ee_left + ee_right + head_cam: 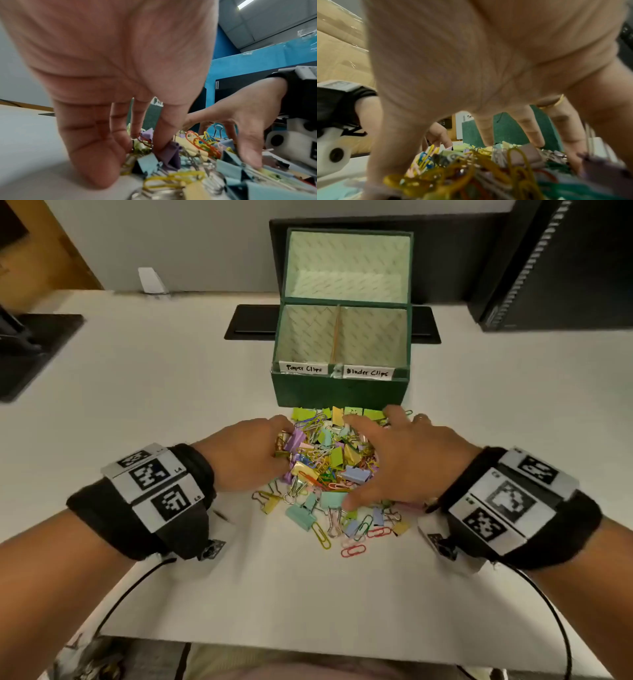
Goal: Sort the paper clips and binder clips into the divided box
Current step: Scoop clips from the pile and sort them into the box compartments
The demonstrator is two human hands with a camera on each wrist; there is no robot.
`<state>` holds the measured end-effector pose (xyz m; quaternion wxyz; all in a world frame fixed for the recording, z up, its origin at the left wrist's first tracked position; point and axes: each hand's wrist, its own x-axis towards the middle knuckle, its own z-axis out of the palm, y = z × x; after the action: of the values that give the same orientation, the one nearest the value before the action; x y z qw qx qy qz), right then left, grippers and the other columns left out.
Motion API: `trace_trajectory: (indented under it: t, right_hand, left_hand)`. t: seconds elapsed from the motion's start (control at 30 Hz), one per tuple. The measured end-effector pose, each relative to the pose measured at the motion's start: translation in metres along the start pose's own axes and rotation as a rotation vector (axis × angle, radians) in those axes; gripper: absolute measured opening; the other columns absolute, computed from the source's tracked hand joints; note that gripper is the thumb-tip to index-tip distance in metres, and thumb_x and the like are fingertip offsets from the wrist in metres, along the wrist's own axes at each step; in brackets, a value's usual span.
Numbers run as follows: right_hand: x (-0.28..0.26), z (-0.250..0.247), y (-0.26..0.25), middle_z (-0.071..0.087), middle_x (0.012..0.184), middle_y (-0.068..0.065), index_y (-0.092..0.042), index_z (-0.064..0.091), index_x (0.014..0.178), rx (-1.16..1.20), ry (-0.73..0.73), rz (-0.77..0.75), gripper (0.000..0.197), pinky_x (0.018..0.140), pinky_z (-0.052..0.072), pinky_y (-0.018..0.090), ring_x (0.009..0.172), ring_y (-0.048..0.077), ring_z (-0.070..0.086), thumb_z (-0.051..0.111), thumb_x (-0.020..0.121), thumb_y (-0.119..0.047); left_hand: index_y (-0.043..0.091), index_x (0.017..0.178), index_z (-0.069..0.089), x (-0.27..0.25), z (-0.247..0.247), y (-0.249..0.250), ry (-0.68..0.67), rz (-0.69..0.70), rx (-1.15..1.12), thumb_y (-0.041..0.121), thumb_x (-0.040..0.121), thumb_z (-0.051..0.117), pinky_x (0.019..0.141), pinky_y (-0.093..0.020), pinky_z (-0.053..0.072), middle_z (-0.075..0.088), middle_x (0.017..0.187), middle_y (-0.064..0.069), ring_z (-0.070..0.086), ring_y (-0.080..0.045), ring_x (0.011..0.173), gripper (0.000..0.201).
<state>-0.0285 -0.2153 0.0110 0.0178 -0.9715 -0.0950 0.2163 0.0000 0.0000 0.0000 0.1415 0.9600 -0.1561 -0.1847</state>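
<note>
Labels (pixel 337 370): "Paper Clips", "Binder Clips"

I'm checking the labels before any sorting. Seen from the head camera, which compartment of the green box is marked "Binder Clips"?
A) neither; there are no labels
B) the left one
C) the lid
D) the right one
D: the "Binder Clips" label sits on the front rim of the green box below the right compartment; the "Paper Clips" label marks the left.

"Paper Clips" label (pixel 303 368), "Binder Clips" label (pixel 367 372) on box front (pixel 339 392), "Lenovo" on monitor (pixel 217 85)
</note>
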Motion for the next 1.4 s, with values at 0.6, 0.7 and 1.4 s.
trace_trajectory:
  t: [0.6, 0.7, 1.4]
  right_hand:
    - [0.025, -0.002, 0.0, 0.031, 0.106, 0.001, -0.028, 0.045, 0.1, 0.225, 0.028, -0.127, 0.041, 0.06, 0.042, 0.026, 0.074, 0.018, 0.052, 0.076, 0.074, -0.029]
    - [0.025, -0.001, 0.002, 0.036, 0.099, -0.001, -0.026, 0.048, 0.097, 0.247, 0.073, -0.137, 0.035, 0.057, 0.037, 0.025, 0.072, 0.017, 0.05, 0.074, 0.075, -0.026]
    - [-0.006, -0.057, -0.008, 0.055, 0.069, 0.001, -0.01, 0.06, 0.085, 0.945, 0.344, -0.231, 0.007, 0.052, 0.043, 0.026, 0.057, 0.013, 0.054, 0.065, 0.081, -0.01]
  left_hand:
    - [0.043, 0.121, 0.05, -0.039, -0.029, 0.002, 0.109, 0.002, -0.044, 0.043, 0.091, 0.051, 0.072, -0.028, 0.044, 0.064, 0.096, 0.018, 0.056, 0.0, 0.071, 0.031]
    - [0.042, 0.111, 0.057, -0.043, -0.033, 0.013, 0.221, 0.063, -0.231, 0.033, 0.09, 0.057, 0.067, -0.026, 0.043, 0.063, 0.091, 0.015, 0.057, -0.003, 0.067, 0.023]
    - [0.003, 0.129, 0.052, -0.002, 0.035, 0.086, -0.169, -0.175, -2.176, 0.05, 0.094, 0.046, 0.098, -0.047, 0.046, 0.059, 0.126, -0.023, 0.056, -0.038, 0.117, 0.059]
